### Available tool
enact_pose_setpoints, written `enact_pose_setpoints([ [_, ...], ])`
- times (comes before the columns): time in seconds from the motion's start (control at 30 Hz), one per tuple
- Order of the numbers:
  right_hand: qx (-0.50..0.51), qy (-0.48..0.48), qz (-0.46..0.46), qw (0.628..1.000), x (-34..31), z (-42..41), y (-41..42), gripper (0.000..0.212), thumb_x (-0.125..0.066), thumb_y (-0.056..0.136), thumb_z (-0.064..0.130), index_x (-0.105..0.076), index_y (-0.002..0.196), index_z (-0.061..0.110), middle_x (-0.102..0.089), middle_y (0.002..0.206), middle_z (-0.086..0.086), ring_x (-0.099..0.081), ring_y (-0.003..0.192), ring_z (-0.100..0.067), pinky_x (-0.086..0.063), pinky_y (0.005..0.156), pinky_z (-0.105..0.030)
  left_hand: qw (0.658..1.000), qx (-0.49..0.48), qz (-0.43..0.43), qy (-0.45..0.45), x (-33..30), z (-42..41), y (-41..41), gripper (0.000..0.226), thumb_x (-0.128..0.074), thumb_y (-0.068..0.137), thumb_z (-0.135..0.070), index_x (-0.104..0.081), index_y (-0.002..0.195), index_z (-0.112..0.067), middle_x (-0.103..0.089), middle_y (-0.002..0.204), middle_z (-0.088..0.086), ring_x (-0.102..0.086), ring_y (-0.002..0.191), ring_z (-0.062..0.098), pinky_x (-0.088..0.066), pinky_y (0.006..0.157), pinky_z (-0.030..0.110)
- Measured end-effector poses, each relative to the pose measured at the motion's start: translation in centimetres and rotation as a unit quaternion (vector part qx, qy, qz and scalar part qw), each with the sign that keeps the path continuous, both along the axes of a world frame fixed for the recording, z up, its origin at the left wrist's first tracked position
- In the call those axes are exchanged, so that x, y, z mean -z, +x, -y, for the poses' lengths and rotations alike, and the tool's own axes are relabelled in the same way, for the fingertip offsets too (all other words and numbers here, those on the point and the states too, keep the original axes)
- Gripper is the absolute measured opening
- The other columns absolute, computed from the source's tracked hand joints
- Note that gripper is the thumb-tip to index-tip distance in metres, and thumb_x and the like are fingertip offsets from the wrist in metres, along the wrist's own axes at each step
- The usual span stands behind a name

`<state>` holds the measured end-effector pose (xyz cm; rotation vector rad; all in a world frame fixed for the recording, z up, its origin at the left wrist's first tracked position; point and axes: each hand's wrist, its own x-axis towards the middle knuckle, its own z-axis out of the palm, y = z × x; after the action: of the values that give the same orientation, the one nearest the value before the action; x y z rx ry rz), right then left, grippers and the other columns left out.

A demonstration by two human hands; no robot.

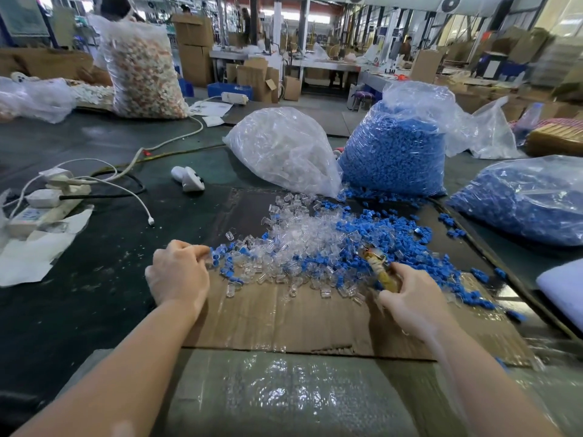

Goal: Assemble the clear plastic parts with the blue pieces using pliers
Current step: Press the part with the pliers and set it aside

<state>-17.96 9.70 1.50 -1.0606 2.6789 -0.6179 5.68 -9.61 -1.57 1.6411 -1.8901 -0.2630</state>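
One right hand (410,291) grips pliers (377,263), nose angled away-left.

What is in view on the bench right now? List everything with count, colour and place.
Loose clear plastic parts: many, transparent, heaped mid-cardboard.
Loose blue plastic pieces: many, blue, mixed in, mostly right.
Flattened cardboard sheet: one, brown, under the heap.
Bag of clear parts: one, transparent, behind the heap.
Bags of blue pieces: two, clear film; second at far right.
Bag of pale mixed parts: one, far left.
Power strip with white cables: one, left.
Tape-wrapped pliers: one, yellowish, in the right hand.
Left hand: fingers curled at the heap's left edge.
Right hand: grips the pliers.
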Motion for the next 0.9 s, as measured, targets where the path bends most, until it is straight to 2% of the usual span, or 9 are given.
enact_pose_setpoints([
  [0.07, 0.013, 0.016, -0.036, 0.999, 0.4, -0.1, -0.5, 0.053, -0.06, 0.085, 0.029, -0.044, 0.133, 0.014, -0.05, 0.115, -0.01, -0.046, 0.11, -0.027, -0.041, 0.092, -0.037, 1.0, 0.014, 0.0, -0.01, -0.1, -0.4, -0.7, 0.026, -0.059, 0.09, -0.016, -0.066, 0.114, -0.023, -0.059, 0.112, 0.004, -0.045, 0.103, 0.027, -0.035, 0.088, 0.04],
  [0.13, 0.024, 0.035, -0.067, 0.997, 0.7, -0.3, -0.9, 0.054, -0.058, 0.087, 0.034, -0.042, 0.134, 0.015, -0.049, 0.113, -0.009, -0.045, 0.111, -0.027, -0.04, 0.094, -0.038, 0.998, 0.051, -0.045, -0.017, -0.3, -1.3, -1.7, 0.026, -0.06, 0.088, -0.014, -0.066, 0.113, -0.021, -0.058, 0.111, 0.004, -0.043, 0.105, 0.026, -0.033, 0.091, 0.037],
  [0.3, 0.039, 0.057, -0.118, 0.991, 1.3, -0.6, -1.7, 0.058, -0.052, 0.09, 0.046, -0.038, 0.138, 0.016, -0.049, 0.119, -0.009, -0.044, 0.116, -0.028, -0.037, 0.096, -0.04, 0.969, 0.207, -0.134, -0.007, -0.4, -5.0, -5.3, 0.017, -0.062, 0.087, -0.011, -0.068, 0.102, -0.017, -0.061, 0.098, -0.003, -0.051, 0.092, 0.014, -0.04, 0.078, 0.02],
  [0.43, 0.037, 0.077, -0.154, 0.984, 1.7, -0.6, -2.0, 0.062, -0.046, 0.091, 0.053, -0.034, 0.141, 0.019, -0.048, 0.124, -0.009, -0.044, 0.118, -0.027, -0.037, 0.095, -0.038, 0.943, 0.309, -0.116, 0.032, 0.6, -7.6, -7.7, 0.017, -0.061, 0.087, -0.013, -0.067, 0.102, -0.015, -0.063, 0.097, -0.002, -0.056, 0.089, 0.01, -0.049, 0.085, 0.026],
  [0.6, 0.045, 0.099, -0.169, 0.98, 1.6, -0.3, -1.7, 0.062, -0.044, 0.09, 0.057, -0.034, 0.14, 0.025, -0.043, 0.133, -0.007, -0.038, 0.126, -0.027, -0.03, 0.105, -0.045, 0.925, 0.375, -0.059, 0.016, 2.2, -9.3, -9.3, 0.03, -0.055, 0.092, -0.023, -0.059, 0.121, -0.02, -0.053, 0.099, -0.009, -0.045, 0.093, 0.003, -0.041, 0.087, 0.014],
  [0.67, 0.035, 0.063, -0.191, 0.979, 1.4, 0.0, -1.0, 0.057, -0.05, 0.088, 0.056, -0.038, 0.137, 0.03, -0.043, 0.134, -0.003, -0.035, 0.128, -0.024, -0.023, 0.108, -0.048, 0.921, 0.389, -0.032, 0.016, 2.5, -9.4, -9.5, 0.036, -0.051, 0.093, -0.029, -0.053, 0.128, -0.024, -0.049, 0.103, -0.01, -0.041, 0.097, 0.003, -0.036, 0.088, 0.013],
  [0.73, -0.007, -0.014, -0.216, 0.976, 1.4, 0.6, -0.1, 0.046, -0.057, 0.088, 0.045, -0.048, 0.13, 0.029, -0.049, 0.128, 0.001, -0.041, 0.122, -0.02, -0.027, 0.106, -0.043, 0.921, 0.389, -0.027, 0.018, 2.6, -9.3, -9.5, 0.035, -0.051, 0.093, -0.032, -0.054, 0.128, -0.024, -0.048, 0.105, -0.009, -0.041, 0.1, 0.004, -0.037, 0.093, 0.016],
  [0.8, -0.065, -0.075, -0.216, 0.971, 1.5, 1.5, 0.9, 0.032, -0.058, 0.089, 0.033, -0.058, 0.119, 0.024, -0.056, 0.118, 0.003, -0.047, 0.112, -0.016, -0.033, 0.1, -0.036, 0.924, 0.381, -0.037, 0.012, 2.6, -9.2, -9.4, 0.03, -0.055, 0.091, -0.032, -0.059, 0.119, -0.021, -0.05, 0.102, -0.008, -0.043, 0.1, 0.007, -0.037, 0.092, 0.018],
  [0.9, -0.103, -0.074, -0.226, 0.966, 2.2, 2.9, 2.3, 0.016, -0.054, 0.091, 0.035, -0.063, 0.101, 0.026, -0.058, 0.105, 0.007, -0.048, 0.104, -0.015, -0.034, 0.092, -0.033, 0.926, 0.374, -0.051, 0.003, 2.6, -9.2, -9.2, 0.021, -0.058, 0.09, -0.03, -0.063, 0.105, -0.017, -0.049, 0.096, -0.007, -0.044, 0.095, 0.008, -0.035, 0.085, 0.016],
])
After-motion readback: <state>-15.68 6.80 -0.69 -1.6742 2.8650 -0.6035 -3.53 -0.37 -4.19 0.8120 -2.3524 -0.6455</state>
